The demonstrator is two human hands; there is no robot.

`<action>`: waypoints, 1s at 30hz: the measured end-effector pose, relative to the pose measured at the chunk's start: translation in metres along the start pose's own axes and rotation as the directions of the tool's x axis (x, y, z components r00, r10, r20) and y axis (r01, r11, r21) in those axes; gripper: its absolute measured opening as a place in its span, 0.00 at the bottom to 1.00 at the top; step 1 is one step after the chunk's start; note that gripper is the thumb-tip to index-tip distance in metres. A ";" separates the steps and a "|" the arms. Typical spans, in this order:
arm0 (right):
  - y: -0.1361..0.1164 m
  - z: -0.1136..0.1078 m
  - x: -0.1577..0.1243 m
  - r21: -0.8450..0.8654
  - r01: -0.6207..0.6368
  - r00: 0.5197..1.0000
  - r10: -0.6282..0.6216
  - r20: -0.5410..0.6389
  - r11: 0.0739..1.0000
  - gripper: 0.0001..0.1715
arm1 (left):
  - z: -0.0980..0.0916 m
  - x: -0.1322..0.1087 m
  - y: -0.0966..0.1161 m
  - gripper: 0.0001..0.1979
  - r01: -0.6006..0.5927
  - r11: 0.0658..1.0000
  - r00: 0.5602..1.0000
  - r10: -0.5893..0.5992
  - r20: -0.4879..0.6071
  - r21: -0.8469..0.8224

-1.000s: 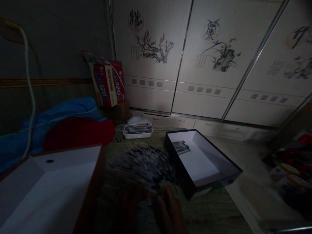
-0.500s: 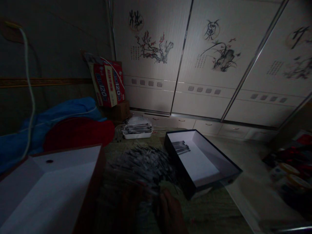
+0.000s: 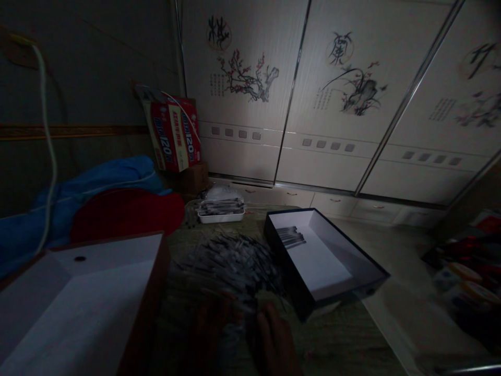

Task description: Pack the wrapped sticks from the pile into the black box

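A loose pile of thin, dark and clear stick-like pieces (image 3: 235, 261) lies on the table between two boxes; the light is too dim to tell their exact kind. At the near edge of the pile is my right hand (image 3: 276, 334), its fingers curled and pressed together. What they hold, if anything, is hidden. My left hand (image 3: 211, 324) is in deep shadow to the left of it, over the near pieces, and its fingers barely show. Right of the pile stands an open dark-edged box (image 3: 332, 266) with a white inside, holding a small row of similar sticks (image 3: 290, 236).
A larger open box (image 3: 86, 303) with reddish-brown sides fills the lower left. Behind the pile is a white tray (image 3: 221, 218) of similar sticks. Red and blue cloth (image 3: 125, 214) lies at left. Red cartons (image 3: 178, 136) stand before the sliding cabinet doors (image 3: 332, 156).
My right hand has shifted very slightly near the pile's edge. The boxes, the tray and the row of sticks look unchanged.
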State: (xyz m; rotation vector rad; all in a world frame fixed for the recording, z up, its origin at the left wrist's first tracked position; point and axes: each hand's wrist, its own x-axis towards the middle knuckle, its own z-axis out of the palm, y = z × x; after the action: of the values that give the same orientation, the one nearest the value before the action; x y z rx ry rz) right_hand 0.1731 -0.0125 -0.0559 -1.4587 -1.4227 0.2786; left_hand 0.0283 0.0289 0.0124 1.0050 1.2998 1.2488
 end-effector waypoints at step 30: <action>0.006 0.005 -0.007 0.001 0.000 1.000 0.000 -0.001 1.000 0.18 | 0.000 0.005 -0.008 0.18 -0.034 0.999 0.999 0.034 -0.035 0.007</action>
State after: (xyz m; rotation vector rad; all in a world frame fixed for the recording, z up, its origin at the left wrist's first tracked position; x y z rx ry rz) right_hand 0.1716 -0.0144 -0.0657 -1.4573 -1.4216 0.2783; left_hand 0.0280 0.0326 0.0037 1.0178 1.3188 1.2939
